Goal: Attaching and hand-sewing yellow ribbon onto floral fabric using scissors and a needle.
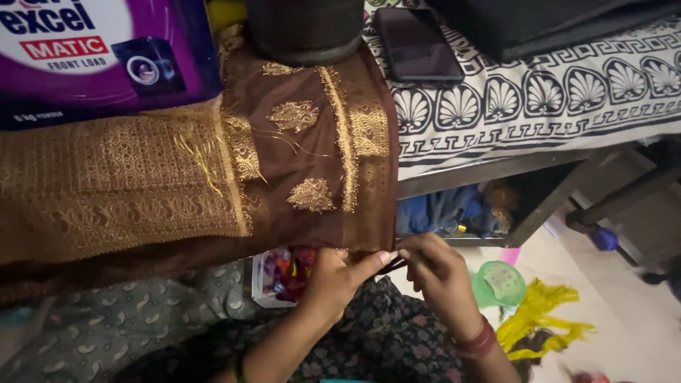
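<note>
Here, a brown cloth with gold embroidery (213,170) hangs over the edge of a bed covered with a black-and-white patterned sheet (539,99). A purple detergent box (99,57) and a dark round container (305,28) rest on the cloth's upper part, and a black phone (417,44) lies on the sheet beside them. At the cloth's lower corner, the left hand (333,280) and right hand (436,273) meet, fingertips pinched narrowly on the hem edge (391,257). A clear box of coloured bits (280,275) sits just behind the left hand.
</note>
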